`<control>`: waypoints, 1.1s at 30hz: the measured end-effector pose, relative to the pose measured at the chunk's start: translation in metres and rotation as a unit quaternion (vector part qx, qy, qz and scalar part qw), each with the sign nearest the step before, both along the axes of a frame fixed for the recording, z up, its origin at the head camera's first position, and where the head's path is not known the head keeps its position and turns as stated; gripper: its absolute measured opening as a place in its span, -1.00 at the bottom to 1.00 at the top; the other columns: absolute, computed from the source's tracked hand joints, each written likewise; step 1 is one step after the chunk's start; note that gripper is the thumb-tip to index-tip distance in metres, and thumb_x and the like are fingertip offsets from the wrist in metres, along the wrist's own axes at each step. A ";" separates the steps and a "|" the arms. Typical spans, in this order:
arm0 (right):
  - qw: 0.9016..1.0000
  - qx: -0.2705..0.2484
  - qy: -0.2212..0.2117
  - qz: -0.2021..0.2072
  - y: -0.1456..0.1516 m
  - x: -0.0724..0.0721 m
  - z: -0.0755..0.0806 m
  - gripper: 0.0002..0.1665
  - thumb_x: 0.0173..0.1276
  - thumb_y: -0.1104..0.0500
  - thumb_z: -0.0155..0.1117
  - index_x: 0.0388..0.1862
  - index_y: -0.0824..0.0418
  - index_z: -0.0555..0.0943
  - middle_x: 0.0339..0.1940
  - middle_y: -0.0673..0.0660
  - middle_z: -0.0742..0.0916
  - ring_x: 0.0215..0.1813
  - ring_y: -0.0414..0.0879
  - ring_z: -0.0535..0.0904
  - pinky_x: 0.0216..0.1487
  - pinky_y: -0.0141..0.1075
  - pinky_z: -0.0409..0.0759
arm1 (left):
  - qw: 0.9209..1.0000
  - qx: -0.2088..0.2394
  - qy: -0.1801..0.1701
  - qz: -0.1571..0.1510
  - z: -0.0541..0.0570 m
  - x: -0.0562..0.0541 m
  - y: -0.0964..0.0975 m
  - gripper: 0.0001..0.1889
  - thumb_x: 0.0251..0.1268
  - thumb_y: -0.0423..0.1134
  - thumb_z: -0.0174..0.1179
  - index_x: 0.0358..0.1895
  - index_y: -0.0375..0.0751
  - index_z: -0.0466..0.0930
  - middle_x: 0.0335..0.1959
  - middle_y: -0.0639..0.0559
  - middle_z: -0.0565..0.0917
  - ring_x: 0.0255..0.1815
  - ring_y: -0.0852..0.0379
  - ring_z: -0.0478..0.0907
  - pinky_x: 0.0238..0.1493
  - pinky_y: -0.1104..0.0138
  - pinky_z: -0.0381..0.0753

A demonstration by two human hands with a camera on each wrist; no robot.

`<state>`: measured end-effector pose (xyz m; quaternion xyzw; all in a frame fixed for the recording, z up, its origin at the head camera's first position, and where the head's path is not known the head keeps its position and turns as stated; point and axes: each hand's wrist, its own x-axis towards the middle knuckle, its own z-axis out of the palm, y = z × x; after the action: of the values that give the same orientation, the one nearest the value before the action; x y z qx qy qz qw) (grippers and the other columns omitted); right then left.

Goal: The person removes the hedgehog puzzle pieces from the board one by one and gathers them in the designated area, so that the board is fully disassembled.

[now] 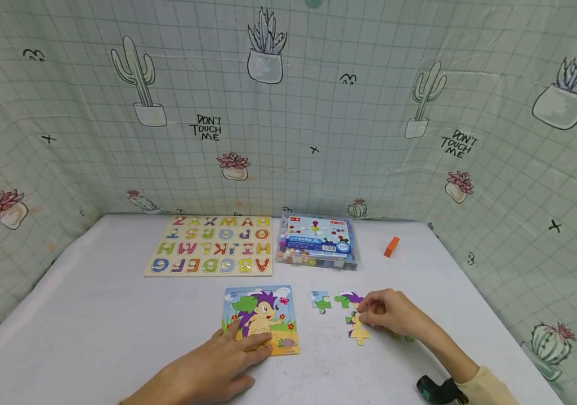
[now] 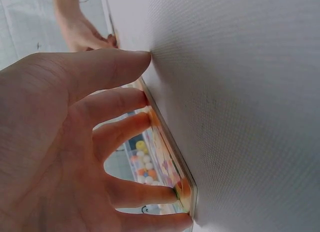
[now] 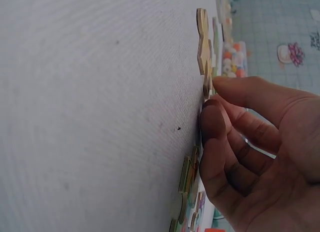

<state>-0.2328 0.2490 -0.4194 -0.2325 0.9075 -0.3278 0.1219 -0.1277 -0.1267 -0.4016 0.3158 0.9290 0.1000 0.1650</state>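
Observation:
My left hand (image 1: 227, 363) rests with spread fingers on the lower left of a hedgehog jigsaw puzzle board (image 1: 285, 323). In the left wrist view, fingertips (image 2: 172, 194) touch the board along its edge, with the thumb over the white tabletop. On the right, my right hand (image 1: 392, 312) pinches the edge of a cream and purple puzzle piece (image 1: 358, 332) with thumb and curled fingers. Its edge also shows as a thin wooden piece (image 3: 202, 42) in the right wrist view. Just above lies a green and purple piece (image 1: 343, 301), partly hidden by the fingers.
Left of these lies a loose blue and green piece (image 1: 321, 301); more pieces (image 1: 410, 338) show under the right forearm. Behind stand an alphabet board (image 1: 207, 275) and a clear box of colored beads (image 1: 316, 242). An orange block (image 1: 392, 247) lies at the back right.

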 end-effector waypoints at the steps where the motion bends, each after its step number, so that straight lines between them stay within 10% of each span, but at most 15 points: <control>1: 1.000 0.002 0.003 0.000 0.000 0.000 0.000 -0.81 0.31 0.09 0.37 -0.24 0.20 0.68 -0.57 -0.04 0.63 -0.59 -0.32 0.46 -0.55 -0.45 0.46 | 1.000 0.000 0.001 -0.001 0.000 0.000 0.000 -0.42 0.33 0.03 0.20 0.42 0.28 0.35 0.49 0.26 0.31 0.48 -0.44 0.17 0.28 -0.33 0.31; 13: 0.999 -0.006 0.022 0.023 -0.027 -0.005 0.001 -0.84 0.33 0.08 0.35 -0.26 0.16 0.68 -0.56 -0.07 0.64 -0.60 -0.33 0.47 -0.54 -0.45 0.47 | 1.000 0.000 0.011 0.000 -0.001 0.001 -0.002 -0.43 0.34 0.02 0.19 0.41 0.25 0.37 0.48 0.24 0.33 0.46 -0.44 0.19 0.27 -0.33 0.33; 33: 0.991 0.045 0.050 0.118 -0.174 -0.017 0.008 -0.78 0.30 0.05 0.37 -0.14 0.13 0.71 -0.49 -0.12 0.66 -0.47 -0.33 0.45 -0.41 -0.49 0.44 | 1.000 -0.017 0.005 -0.008 -0.003 -0.002 0.000 -0.43 0.34 0.09 0.18 0.42 0.23 0.36 0.51 0.23 0.28 0.48 -0.43 0.16 0.25 -0.34 0.34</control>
<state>-0.2499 0.0749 -0.4117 -0.3485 0.8926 -0.2574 0.1248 -0.1300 -0.1269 -0.4043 0.3213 0.9288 0.0814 0.1661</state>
